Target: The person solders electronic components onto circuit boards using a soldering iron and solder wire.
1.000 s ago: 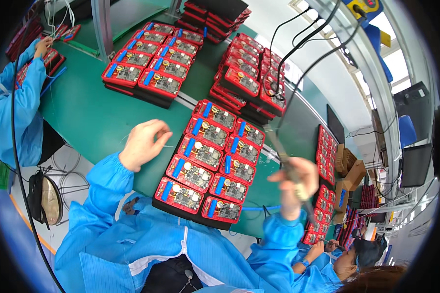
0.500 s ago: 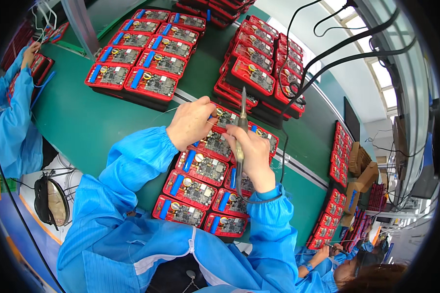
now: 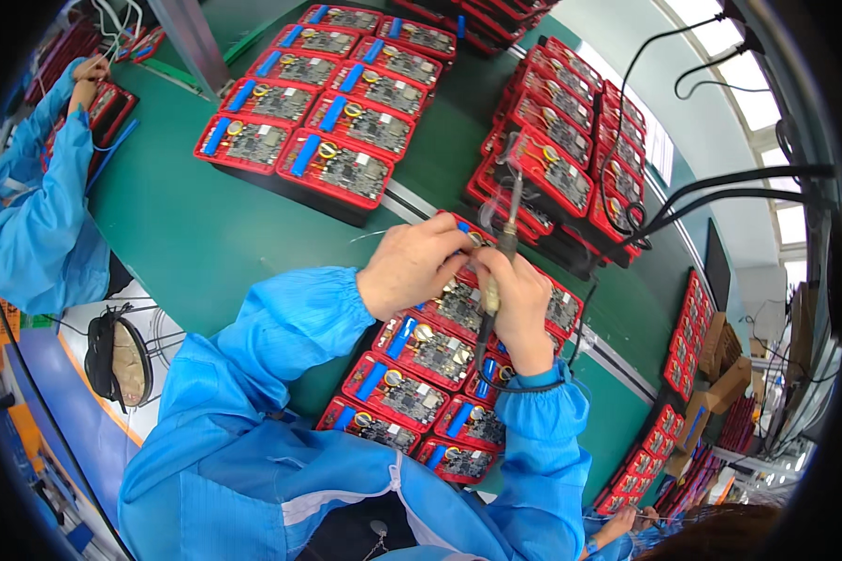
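Observation:
My right hand [image 3: 522, 297] is closed round a soldering iron [image 3: 491, 294], its metal tip pointing up and away from me, with a wisp of smoke around it. The thumb and fingers of my left hand [image 3: 416, 266] are pinched together, and a thin wire [image 3: 370, 235] sticks out to their left. Both hands meet over the far end of a block of red trays, each holding a circuit board [image 3: 430, 353] with a blue cylinder and a round yellow-rimmed part. My fingers hide the board beneath them and whatever lies between the fingertips.
Stacks of similar red trays stand at the far left [image 3: 335, 168] and far right [image 3: 552, 173] of the green table [image 3: 187, 224]. Black cables [image 3: 720, 187] hang at the right. A co-worker's blue sleeve [image 3: 42, 215] is at the left edge; another person's hand shows lower right.
The whole view has shifted, so the trays and my hands appear farther right and lower. My hands have drawn together at the fingertips, and smoke now shows around the iron's tip.

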Demonstrator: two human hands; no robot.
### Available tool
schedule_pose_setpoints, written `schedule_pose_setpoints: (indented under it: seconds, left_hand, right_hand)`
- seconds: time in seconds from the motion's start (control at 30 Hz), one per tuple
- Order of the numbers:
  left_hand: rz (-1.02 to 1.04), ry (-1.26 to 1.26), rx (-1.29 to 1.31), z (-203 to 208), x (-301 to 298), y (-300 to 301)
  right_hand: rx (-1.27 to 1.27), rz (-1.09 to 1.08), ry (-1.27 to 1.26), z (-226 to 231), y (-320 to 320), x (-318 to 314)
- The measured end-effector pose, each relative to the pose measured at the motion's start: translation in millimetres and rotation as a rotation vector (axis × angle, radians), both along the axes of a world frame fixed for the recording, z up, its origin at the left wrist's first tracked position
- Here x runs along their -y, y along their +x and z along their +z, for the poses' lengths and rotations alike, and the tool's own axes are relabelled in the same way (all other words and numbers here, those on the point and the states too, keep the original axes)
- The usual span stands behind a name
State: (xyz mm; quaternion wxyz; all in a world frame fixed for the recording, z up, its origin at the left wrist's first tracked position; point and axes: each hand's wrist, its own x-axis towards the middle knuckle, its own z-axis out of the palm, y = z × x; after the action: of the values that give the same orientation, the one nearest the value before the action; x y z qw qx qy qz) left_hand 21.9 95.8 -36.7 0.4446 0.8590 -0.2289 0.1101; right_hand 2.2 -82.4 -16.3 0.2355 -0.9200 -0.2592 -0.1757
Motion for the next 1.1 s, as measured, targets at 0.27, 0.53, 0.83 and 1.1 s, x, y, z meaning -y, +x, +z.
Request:
schedule_pose_setpoints:
  seconds: [0.27,0.53,0.83,1.1]
  left_hand:
    - [-0.097,0.039,-0.088,7.5,-7.3,0.4]
    - [-0.019,0.122,-0.031,4.4,4.8,-5.1]
    - [-0.085,-0.021,-0.144,5.4,-6.9,4.0]
    - [-0.050,0.057,-0.126,10.7,3.6,0.7]
  right_hand:
    - [-0.013,0.022,-0.006,0.9,-3.3,2.2]
    - [-0.042,-0.134,-0.086,32.0,-17.3,34.0]
    - [-0.023,-0.373,-0.135,39.0,-91.3,137.1]
    - [-0.221,-0.486,0.688,47.1,-86.9,59.9]
